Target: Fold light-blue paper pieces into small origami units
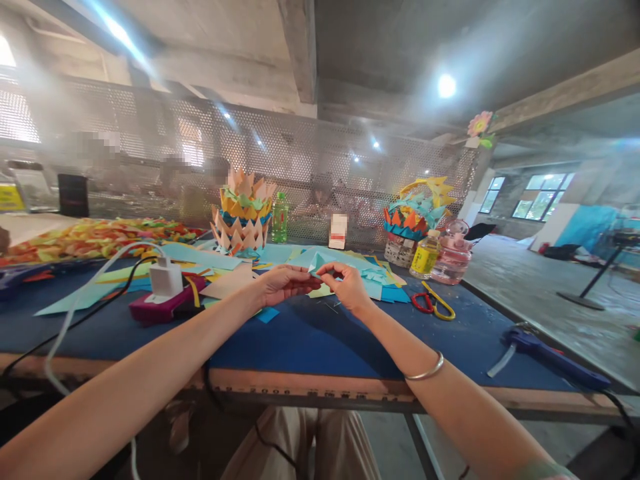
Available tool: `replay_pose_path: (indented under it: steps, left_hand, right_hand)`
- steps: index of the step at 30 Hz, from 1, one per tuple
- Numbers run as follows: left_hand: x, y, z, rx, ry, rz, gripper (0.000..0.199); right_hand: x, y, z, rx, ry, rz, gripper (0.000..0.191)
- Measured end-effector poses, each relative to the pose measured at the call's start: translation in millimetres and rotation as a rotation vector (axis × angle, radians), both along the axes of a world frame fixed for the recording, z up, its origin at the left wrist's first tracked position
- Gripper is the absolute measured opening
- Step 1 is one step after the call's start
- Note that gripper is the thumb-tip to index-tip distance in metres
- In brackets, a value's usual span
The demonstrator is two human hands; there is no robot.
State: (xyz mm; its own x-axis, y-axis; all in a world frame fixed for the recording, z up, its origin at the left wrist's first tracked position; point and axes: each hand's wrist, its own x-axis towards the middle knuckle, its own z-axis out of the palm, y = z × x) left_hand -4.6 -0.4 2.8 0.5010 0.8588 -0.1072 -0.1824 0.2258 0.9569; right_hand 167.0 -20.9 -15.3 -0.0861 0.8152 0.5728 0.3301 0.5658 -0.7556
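My left hand (284, 285) and my right hand (346, 285) meet above the middle of the table. Between their fingertips is a small piece of folded light-blue paper (315, 261). The left fingers are closed on its left edge, partly hiding it, and the right thumb and forefinger pinch its right side. Sheets of coloured paper (395, 294) lie behind and under the hands, with a light-blue fringe of cut or folded paper (377, 274) just right of them. Close to my left wrist is a pale pink sheet (227, 283).
A purple power strip (165, 305) with a white charger (166, 279) stands left. Right are scissors (443, 305) and a blue glue gun (550, 357). Behind stand stacked paper crowns (243, 223), a green bottle (280, 220), a yellow-labelled bottle (424, 259) and a pink jug (453, 257).
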Motion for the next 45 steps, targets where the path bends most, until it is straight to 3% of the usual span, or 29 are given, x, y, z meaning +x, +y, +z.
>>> replay_pose_path:
  steps: [14,25,35,41,45]
  left_hand:
    - [-1.2,3.5,-2.7,-0.023,0.001,-0.052,0.004]
    - [1.6,-0.8,-2.3,0.03,0.046,0.012,0.009]
    - [3.3,-5.4,1.2,0.069,0.076,0.106,0.006]
    - [4.1,-4.8,1.6,0.117,0.076,0.198,0.005]
    - [3.9,-2.1,-3.1,0.198,0.118,0.156,0.017]
  right_hand:
    - [1.2,-4.6,4.0,0.063,-0.18,-0.061,0.015]
    - [2.1,-2.8,0.3,0.163,-0.288,-0.058,0.017]
    - [-0.5,-7.2,2.6,0.103,-0.225,-0.029,0.016]
    - [-0.6,0.5,-3.9,0.006,0.048,0.002,0.056]
    - [-0.1,5.9,-8.9,-0.07,0.046,-0.042,0.066]
